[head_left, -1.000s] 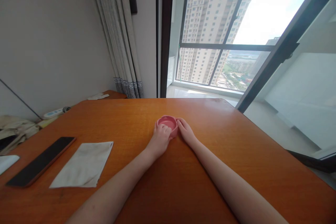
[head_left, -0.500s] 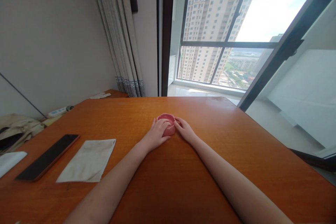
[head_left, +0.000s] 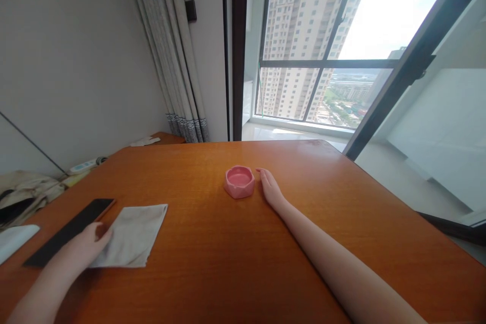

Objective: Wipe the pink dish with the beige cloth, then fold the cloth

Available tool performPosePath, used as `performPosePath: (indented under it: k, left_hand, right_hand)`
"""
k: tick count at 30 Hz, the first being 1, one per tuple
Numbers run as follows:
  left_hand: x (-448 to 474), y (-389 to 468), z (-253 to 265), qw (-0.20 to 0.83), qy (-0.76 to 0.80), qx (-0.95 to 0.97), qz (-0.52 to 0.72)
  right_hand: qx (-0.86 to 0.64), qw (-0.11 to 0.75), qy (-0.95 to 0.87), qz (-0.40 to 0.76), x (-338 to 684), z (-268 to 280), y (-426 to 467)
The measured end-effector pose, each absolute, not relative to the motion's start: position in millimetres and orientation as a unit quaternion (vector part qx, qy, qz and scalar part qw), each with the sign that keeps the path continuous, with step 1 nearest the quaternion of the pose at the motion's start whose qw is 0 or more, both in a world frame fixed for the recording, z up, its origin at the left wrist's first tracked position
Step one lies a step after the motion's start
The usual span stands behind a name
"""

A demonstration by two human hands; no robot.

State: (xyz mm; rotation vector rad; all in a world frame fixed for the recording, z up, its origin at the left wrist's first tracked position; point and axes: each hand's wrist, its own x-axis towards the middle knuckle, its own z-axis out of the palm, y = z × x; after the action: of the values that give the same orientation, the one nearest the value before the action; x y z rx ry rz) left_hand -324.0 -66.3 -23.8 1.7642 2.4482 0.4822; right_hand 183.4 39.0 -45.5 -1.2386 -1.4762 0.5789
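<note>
A pink, faceted ashtray (head_left: pixel 239 191) stands upright on the wooden table. Just to its right, my right hand (head_left: pixel 270 187) rests with fingers stretched out, a small gap between it and the rim. My left hand (head_left: pixel 85 243), smeared by motion, is over the near left of the table, between a black slab-like thing with a brownish edge (head_left: pixel 72 228) and a folded pale cloth (head_left: pixel 132 235). Its thumb stands apart from the fingers, which are partly hidden, and I see nothing held. The hand overlaps the cloth's left edge; whether it touches cannot be told.
A white object (head_left: pixel 15 240) lies at the left table edge, near a beige fabric heap (head_left: pixel 30 190). Farther back are a power strip (head_left: pixel 83 166) and a grey curtain (head_left: pixel 163 50). Past the table's (head_left: pixel 235 263) far edge stands a dark door frame (head_left: pixel 240 50) before a large window.
My left hand has let go of the pink ashtray and swung left and nearer, over the cloth and black slab. My right hand has come off the rim, fingers straightened.
</note>
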Motion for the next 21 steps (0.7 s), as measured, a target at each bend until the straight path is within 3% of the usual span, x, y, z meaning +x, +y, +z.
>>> performPosePath:
  k: [4, 7, 11, 13, 15, 18, 19, 21]
  left_hand:
    - [-290.2, -63.4, -12.5, 0.107, 0.783, 0.597, 0.14]
    - [-235.8, -61.9, 12.8, 0.124, 0.726, 0.645, 0.204]
    - [-146.3, -60.7, 52.1, 0.29, 0.569, 0.744, 0.197]
    - [-104.6, -54.5, 65.5, 0.348, 0.491, 0.771, 0.207]
    - [-69.9, -42.6, 69.2, 0.39, 0.433, 0.776, 0.244]
    - [-35.3, -18.1, 51.7, 0.4, 0.395, 0.722, 0.403]
    - [-28.6, -9.9, 40.3, 0.382, 0.399, 0.684, 0.477]
    - [-21.8, 3.7, 12.7, 0.312, 0.433, 0.619, 0.576]
  right_hand:
    - [-0.527, 0.55, -0.6, 0.243, 185.3, -45.9, 39.1]
    - [-0.519, 0.569, -0.593, 0.235, 185.7, -37.7, 33.3]
    - [-0.437, 0.596, -0.622, 0.259, 176.6, -5.8, 9.5]
    - [-0.371, 0.534, -0.66, 0.377, 168.1, 12.3, -5.2]
    - [-0.323, 0.419, -0.674, 0.515, 160.6, 25.4, -16.4]
    - [-0.336, 0.335, -0.614, 0.631, 158.0, 34.7, -21.2]
    - [-0.359, 0.36, -0.579, 0.637, 160.1, 36.6, -19.8]
    - [-0.416, 0.491, -0.507, 0.573, 167.6, 40.9, -14.9]
